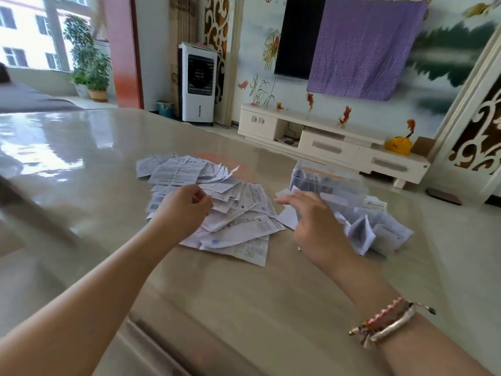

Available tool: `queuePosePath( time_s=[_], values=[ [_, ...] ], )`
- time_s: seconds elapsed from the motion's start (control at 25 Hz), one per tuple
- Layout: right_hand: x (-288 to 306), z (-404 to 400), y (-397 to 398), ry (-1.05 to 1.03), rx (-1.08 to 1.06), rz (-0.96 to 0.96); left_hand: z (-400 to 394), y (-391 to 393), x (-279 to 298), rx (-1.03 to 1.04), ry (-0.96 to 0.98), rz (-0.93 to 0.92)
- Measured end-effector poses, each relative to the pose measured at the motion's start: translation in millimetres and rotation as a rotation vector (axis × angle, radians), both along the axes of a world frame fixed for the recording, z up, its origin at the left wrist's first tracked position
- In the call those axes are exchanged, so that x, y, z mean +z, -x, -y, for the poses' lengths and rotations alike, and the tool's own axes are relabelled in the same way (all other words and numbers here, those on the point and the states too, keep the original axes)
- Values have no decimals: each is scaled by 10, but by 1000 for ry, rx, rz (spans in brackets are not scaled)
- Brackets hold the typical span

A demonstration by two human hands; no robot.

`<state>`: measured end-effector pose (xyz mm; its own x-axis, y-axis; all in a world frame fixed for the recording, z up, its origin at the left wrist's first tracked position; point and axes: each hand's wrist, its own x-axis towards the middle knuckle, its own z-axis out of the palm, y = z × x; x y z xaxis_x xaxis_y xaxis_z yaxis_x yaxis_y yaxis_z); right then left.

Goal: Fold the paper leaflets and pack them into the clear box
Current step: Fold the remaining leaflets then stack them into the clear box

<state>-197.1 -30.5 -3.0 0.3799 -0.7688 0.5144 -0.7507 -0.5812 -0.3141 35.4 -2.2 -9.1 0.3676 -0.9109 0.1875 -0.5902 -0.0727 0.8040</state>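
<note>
- Left hand (187,210) rests on the loose leaflet pile (217,207) mid-table, fingers curled, pinching a sheet
- Right hand (311,221) hovers, fingers spread, holding nothing
- Clear box (329,180) beyond it, folded leaflets (374,232) alongside

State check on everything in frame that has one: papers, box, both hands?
Unfolded leaflets: loose heap, flat on the table.
Folded leaflets: small cluster beside the box, not yet packed.
Clear box: open, partly filled with papers standing upright.
Left hand: pinches a leaflet in the heap.
Right hand: fingers straight, holds nothing.
TV: off, half covered by purple cloth.
</note>
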Motion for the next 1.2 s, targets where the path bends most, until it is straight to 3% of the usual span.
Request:
queuePosePath(
  time_s=[0.32,0.52,0.8,1.04,1.2],
  values=[
    [-10,209,-842,-28,254,-99,-45,-505,12,149,-60,236],
    [54,647,-1623,-118,259,-137,-28,-764,0,217,-71,231],
    [35,842,-2228,-149,137,-668,-116,-1053,-79,260,-132,278],
    [174,521,-1829,187,239,-422,-162,-853,-8,150,-57,308],
    [146,184,-1161,221,254,-351,-180,-620,22,-21,-40,327]
  ],
)
